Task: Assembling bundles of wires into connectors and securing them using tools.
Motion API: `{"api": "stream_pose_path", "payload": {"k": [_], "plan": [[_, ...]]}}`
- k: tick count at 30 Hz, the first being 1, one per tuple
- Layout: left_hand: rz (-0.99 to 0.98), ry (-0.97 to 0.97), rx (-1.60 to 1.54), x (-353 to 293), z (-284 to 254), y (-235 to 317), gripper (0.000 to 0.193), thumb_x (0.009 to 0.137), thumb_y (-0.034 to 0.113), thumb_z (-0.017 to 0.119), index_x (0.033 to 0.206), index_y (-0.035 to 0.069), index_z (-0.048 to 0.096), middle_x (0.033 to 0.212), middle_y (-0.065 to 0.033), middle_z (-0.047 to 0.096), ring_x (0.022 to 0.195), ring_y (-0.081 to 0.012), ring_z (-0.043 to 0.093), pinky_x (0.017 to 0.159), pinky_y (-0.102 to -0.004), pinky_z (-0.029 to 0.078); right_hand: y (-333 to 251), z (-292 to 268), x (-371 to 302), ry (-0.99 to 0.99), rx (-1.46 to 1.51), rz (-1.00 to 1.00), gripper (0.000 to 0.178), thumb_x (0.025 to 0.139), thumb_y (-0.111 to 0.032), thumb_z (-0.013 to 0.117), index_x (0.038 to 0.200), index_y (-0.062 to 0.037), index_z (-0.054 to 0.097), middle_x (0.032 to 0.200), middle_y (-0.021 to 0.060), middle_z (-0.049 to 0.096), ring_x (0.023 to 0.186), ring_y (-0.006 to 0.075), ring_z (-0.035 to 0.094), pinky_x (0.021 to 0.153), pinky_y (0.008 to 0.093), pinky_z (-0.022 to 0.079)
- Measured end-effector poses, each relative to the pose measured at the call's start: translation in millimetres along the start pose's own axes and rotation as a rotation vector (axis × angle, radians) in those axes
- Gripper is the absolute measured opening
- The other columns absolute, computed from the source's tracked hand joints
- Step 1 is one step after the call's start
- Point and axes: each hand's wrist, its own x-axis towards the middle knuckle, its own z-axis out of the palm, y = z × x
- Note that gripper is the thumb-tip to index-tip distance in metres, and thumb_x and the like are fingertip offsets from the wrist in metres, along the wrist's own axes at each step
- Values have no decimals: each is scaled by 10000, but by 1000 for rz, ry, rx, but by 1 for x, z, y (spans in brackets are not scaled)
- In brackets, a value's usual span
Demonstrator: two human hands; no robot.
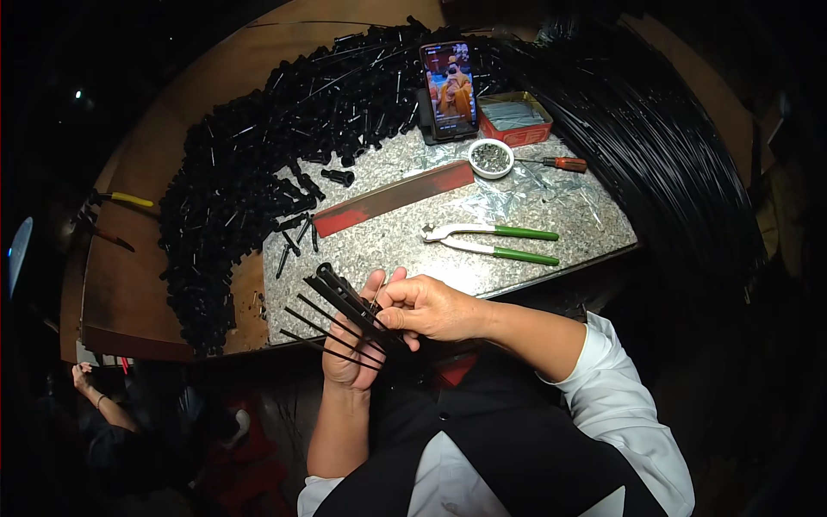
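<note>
Near the table's front edge, my left hand (345,369) is closed around a black tubular part (345,300) with a round hollow end. Several thin black rods (320,319) fan out from the same hand toward the left. My right hand (444,308) presses thumb and fingertips together against the side of the black part, close to the left fingertips. A thin bit of wire seems to show at the pinch, but it is too small to make out surely. Pliers with green handles (525,255) lie just beyond my right hand.
A red-and-black bar (392,200) lies across the speckled stone slab (388,250). Behind it stand a phone (450,90), a red tin (527,135), a white bowl of small metal bits (491,160) and a screwdriver (564,163). Black parts (250,146) heap leftward; long black rods (680,146) lie right. Another person's hand (82,376) shows far left.
</note>
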Motion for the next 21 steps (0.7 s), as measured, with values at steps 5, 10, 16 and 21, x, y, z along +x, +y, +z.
{"api": "stream_pose_path", "payload": {"k": [5, 10, 16, 21], "plan": [[110, 24, -27, 3, -4, 3, 503, 912, 332, 544, 1313, 44, 446, 1443, -175, 312, 1336, -366, 296, 1050, -476, 359, -6, 12, 2, 91, -5, -37, 235, 940, -244, 553, 818, -45, 531, 642, -6, 519, 496, 72, 510, 473, 221, 408], [326, 127, 40, -2, 3, 14, 373, 928, 258, 534, 1221, 30, 513, 1342, -160, 431, 1283, -319, 389, 1053, -436, 364, -2, 32, 18, 338, -198, -399, 243, 906, -172, 582, 786, 30, 518, 689, 90, 540, 605, 158, 528, 557, 308, 423], [620, 258, 372, -12, 17, 23, 394, 977, 269, 470, 1169, -74, 496, 1142, -115, 557, 1041, -185, 534, 930, -321, 418, 0, 38, 40, 399, -470, -477, 239, 862, -136, 602, 742, 44, 500, 710, 136, 474, 658, 286, 497, 596, 362, 414], [615, 609, 724, -18, 16, 41, 172, 859, 13, 621, 1023, -37, 610, 936, -32, 622, 819, -84, 558, 760, -222, 447, 10, 48, 51, 402, -469, -581, 239, 871, -122, 594, 735, 28, 467, 695, 128, 445, 647, 275, 469, 593, 363, 394]]}}
